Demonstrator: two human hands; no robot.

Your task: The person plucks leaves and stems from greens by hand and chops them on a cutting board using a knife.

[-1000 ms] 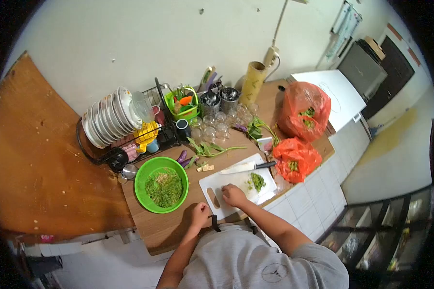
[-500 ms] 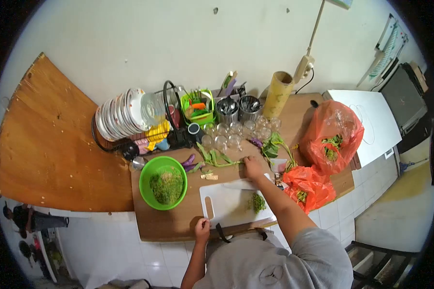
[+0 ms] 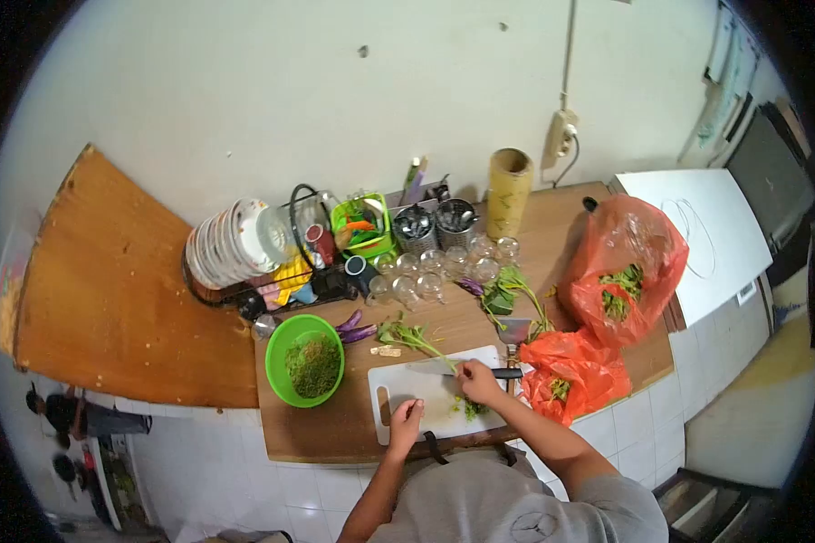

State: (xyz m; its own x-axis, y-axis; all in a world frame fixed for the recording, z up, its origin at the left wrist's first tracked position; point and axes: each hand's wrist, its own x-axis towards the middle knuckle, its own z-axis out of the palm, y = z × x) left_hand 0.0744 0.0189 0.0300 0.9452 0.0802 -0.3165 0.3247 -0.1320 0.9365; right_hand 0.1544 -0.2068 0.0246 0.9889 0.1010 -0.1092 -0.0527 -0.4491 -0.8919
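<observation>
My right hand point(image 3: 480, 382) is closed on the stem end of a leafy green stalk point(image 3: 414, 338), whose leaves point away to the left past the far edge of the white cutting board point(image 3: 426, 385). A knife point(image 3: 507, 373) with a black handle lies across the board beside that hand, its blade partly hidden. Some chopped greens point(image 3: 468, 407) are on the board just below the right hand. My left hand point(image 3: 406, 427) hovers over the board's near left part with curled fingers; whether something is in them is hidden.
Left of the board stands a green bowl point(image 3: 281, 362) of chopped greens. Purple eggplants point(image 3: 358, 333) lie beside it. Glasses point(image 3: 406, 290), a dish rack point(image 3: 335, 285) and a yellow tube point(image 3: 509, 195) line the back. Orange plastic bags point(image 3: 647, 244) with greens are at right.
My right hand has drawn back toward the board, pulling the leafy stalk along. My left hand has moved from the board's near edge up over the board. The camera view has shifted slightly.
</observation>
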